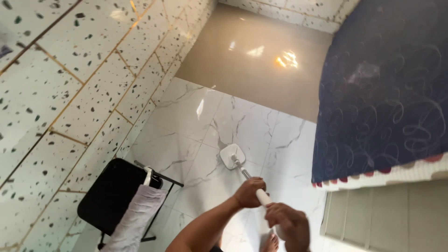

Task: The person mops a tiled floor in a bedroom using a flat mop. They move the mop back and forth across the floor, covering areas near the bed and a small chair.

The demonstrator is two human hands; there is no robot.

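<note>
Your left hand (249, 192) is clenched around the mop handle (254, 186), a slim pole that is white where you grip it and turns to bare metal farther down. Your right hand (288, 225) is wrapped around the same handle just behind the left, nearer your body, its fingers curled shut over the pole's upper end. Ahead of your left hand the pole runs down to the mop head (232, 155), a flat white pad with rounded corners, lying on the floor (186, 121). That floor is glossy white marble-look tile with grey veins; beyond the mop head it changes to a smooth beige surface that throws back bright glare. Below your right hand, the toes of a bare foot (271, 242) show. Left of your forearm stands a black folding chair (114, 193) with a pale cloth (137, 217) draped over it, against a speckled terrazzo wall (70, 79) with thin gold joint lines. To your right hangs a dark blue bed cover (382, 93) with pale looping swirls.
</note>
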